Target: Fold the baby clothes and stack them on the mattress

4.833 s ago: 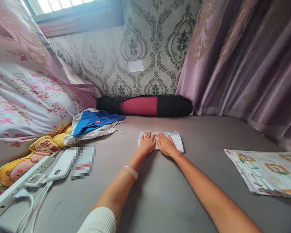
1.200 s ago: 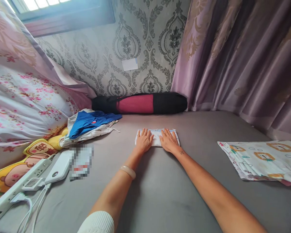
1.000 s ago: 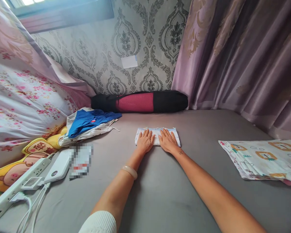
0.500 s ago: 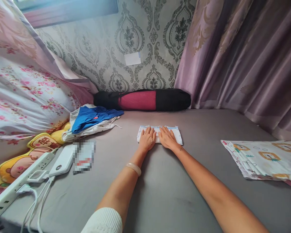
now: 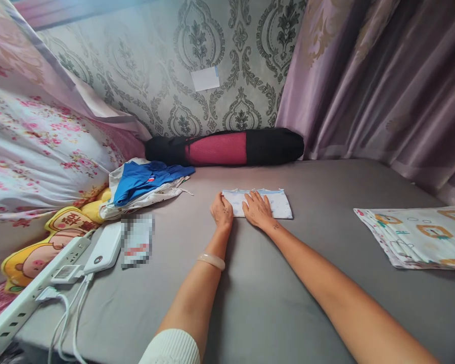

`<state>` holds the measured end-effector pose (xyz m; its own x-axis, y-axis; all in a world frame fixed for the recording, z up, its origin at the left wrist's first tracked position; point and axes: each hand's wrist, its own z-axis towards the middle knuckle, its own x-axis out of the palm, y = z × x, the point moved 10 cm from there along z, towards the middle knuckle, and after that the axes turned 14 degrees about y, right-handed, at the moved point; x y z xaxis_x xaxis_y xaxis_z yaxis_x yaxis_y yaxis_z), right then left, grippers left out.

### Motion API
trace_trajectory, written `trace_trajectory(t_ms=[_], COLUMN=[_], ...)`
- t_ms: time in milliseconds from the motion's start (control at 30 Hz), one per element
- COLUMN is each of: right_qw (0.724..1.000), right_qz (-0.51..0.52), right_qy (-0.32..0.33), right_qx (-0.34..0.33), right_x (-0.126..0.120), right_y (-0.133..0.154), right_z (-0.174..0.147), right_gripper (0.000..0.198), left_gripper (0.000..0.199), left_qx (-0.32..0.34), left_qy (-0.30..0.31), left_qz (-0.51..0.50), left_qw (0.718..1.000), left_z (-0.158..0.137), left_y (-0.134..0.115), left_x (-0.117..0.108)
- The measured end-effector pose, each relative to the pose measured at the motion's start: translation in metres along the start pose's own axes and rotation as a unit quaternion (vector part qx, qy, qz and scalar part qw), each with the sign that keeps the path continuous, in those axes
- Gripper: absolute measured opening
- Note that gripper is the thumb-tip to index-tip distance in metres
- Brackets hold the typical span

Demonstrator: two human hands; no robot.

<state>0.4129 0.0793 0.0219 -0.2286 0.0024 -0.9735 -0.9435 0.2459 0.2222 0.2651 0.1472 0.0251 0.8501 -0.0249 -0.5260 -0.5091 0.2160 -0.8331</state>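
Note:
A folded white cloth [image 5: 282, 205] with a pale blue edge along its far side lies flat on the grey bed sheet [image 5: 288, 283]. At its left end is my left hand [image 5: 222, 209], turned on its side with the fingers curled around the cloth's edge. My right hand [image 5: 257, 208] rests palm down on the middle of the cloth, fingers spread and stretched forward. The underside of the cloth and my left fingertips are hidden.
At the right lies a stack of printed cloths [image 5: 405, 237]. On the left are a blue garment [image 5: 144, 179], a power bank [image 5: 104, 247], a power strip [image 5: 34, 288] with cables and a yellow cushion [image 5: 26, 260]. A black and red roll bag [image 5: 220, 149] lies along the wall.
My left hand has gone from lying flat on the cloth to curling at its left edge. My right hand stays flat on the cloth. The camera view has shifted slightly.

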Motion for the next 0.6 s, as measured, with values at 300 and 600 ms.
trace_trajectory(t_ms=[300,600], right_qw=[1.0,0.999], right_qz=[-0.019,-0.038], right_qy=[0.015,0.0], right_qx=[-0.017,-0.022], right_x=[-0.005,0.005], right_y=[0.028,0.04], right_z=[0.008,0.01], right_gripper=[0.051,0.055], left_gripper=[0.03,0.025], left_qx=[-0.021,-0.017], left_qy=[-0.05,-0.088], left_qz=[-0.19,-0.263], left_qw=[0.98,0.961], left_z=[0.004,0.008], left_y=[0.021,0.039], left_x=[-0.011,-0.014])
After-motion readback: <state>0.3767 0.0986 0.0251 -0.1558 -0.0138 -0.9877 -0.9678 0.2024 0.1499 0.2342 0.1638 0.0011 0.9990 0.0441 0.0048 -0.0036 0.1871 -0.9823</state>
